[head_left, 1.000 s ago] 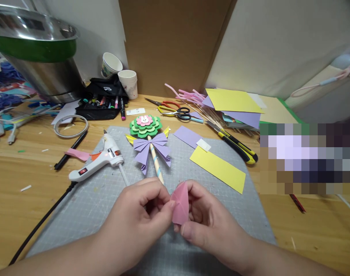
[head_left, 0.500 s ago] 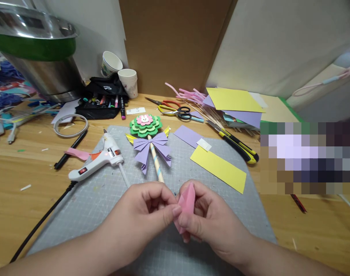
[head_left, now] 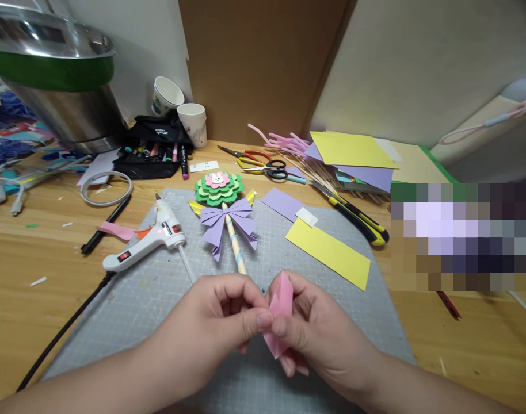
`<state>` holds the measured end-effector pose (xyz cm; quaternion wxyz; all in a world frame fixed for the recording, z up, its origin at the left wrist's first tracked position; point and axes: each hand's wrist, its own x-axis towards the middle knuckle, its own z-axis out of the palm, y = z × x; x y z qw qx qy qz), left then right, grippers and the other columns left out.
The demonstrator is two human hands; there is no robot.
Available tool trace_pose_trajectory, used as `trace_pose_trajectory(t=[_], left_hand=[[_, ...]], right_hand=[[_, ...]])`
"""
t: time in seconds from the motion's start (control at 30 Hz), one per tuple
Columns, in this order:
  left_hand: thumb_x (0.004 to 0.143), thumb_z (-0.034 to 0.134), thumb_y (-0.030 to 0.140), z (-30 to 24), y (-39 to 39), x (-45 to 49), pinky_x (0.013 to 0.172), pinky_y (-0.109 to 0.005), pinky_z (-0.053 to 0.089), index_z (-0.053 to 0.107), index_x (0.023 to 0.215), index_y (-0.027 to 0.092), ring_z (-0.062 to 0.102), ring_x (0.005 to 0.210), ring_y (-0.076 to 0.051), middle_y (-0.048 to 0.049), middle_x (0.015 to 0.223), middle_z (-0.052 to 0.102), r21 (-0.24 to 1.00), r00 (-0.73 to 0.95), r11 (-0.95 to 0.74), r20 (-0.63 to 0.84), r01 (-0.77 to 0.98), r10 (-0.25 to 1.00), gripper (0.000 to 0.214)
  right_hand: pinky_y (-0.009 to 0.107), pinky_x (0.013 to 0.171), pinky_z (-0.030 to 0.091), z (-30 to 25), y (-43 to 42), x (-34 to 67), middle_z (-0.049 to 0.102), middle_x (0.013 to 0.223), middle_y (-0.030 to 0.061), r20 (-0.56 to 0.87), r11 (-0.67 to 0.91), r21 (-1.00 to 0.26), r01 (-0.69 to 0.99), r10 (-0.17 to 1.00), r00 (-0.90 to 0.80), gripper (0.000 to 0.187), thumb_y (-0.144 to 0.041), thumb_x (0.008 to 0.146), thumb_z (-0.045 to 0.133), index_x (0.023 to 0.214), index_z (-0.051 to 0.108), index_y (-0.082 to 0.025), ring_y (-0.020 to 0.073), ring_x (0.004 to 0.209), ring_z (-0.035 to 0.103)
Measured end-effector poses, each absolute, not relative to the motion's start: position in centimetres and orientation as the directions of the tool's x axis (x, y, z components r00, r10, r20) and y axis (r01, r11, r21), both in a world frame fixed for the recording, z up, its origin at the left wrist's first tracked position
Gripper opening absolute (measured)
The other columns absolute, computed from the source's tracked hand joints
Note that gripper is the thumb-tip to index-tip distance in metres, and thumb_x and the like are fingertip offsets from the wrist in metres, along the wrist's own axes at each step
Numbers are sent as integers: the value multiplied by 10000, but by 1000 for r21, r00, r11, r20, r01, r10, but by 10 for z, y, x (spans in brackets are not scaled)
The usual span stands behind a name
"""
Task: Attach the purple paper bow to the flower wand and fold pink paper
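A small folded piece of pink paper (head_left: pixel 282 300) is held upright between both hands, above the grey cutting mat (head_left: pixel 340 333). My left hand (head_left: pixel 222 325) pinches its left edge between thumb and fingertips. My right hand (head_left: pixel 312 330) grips it from the right, thumb across the front, fingers behind. Beyond the hands lies a paper flower (head_left: pixel 218 187) of green layers with a rabbit face on pink. Its striped stick (head_left: pixel 235 244) carries a purple paper bow (head_left: pixel 226 215); the stick's lower end is hidden behind my left hand.
A glue gun (head_left: pixel 146 244) lies on the mat's left, its cord running frontward. Yellow paper (head_left: pixel 327 253), purple paper (head_left: pixel 282 204) and a utility knife (head_left: pixel 351 213) lie right. Scissors (head_left: pixel 267 168), a pen pouch (head_left: pixel 155 152) and paper cups (head_left: pixel 194 123) are at the back.
The pink paper has turned slightly and its lower part shows more below my right thumb. My right fingers have shifted a little lower. The things on the table have not moved.
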<state>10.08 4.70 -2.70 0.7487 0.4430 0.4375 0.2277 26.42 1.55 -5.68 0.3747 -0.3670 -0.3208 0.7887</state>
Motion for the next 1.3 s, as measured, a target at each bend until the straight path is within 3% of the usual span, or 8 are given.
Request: trace_pose_trajectory(t=[0.23, 0.43, 0.6, 0.87, 1.3], left_hand=[[755, 651, 257, -25, 46, 103, 526, -212, 400, 614, 611, 176, 539, 558, -115, 17, 589, 620, 930, 473, 346, -362, 125, 803, 169], [687, 631, 147, -24, 43, 104, 517, -207, 389, 570, 568, 180, 501, 552, -111, 31, 578, 556, 954, 422, 159, -257, 253, 869, 138], [674, 605, 150, -23, 44, 104, 520, -212, 392, 535, 572, 179, 498, 541, -111, 29, 563, 561, 944, 433, 252, -323, 214, 841, 126], [748, 649, 264, -27, 48, 100, 491, -205, 373, 565, 654, 175, 496, 511, -102, 29, 547, 590, 906, 442, 395, -419, 150, 793, 154], [658, 784, 378, -28, 51, 101, 468, -178, 399, 641, 709, 136, 511, 464, -67, 14, 570, 645, 826, 449, 562, -517, 37, 729, 286]], right_hand=[[102, 327, 300, -53, 17, 264, 555, 536, -74, -358, -498, -805, -322, 841, -406, 396, -468, 738, 748, 778, 470, -188, 31, 376, 470], [106, 358, 334, -56, 13, 262, 545, 611, -69, -306, -461, -800, -384, 864, -400, 414, -397, 667, 823, 762, 482, -183, 34, 443, 488], [119, 374, 364, -58, 11, 264, 620, 652, -14, -248, -418, -831, -367, 869, -429, 315, -447, 820, 673, 864, 519, -176, 55, 457, 539], [118, 384, 426, -58, 18, 264, 661, 626, 19, -276, -448, -783, -431, 872, -405, 316, -408, 775, 734, 842, 573, -144, 80, 478, 598], [163, 430, 445, -59, 17, 265, 638, 630, 6, -265, -362, -858, -365, 920, -288, 239, -379, 851, 660, 811, 566, -163, 78, 481, 555]])
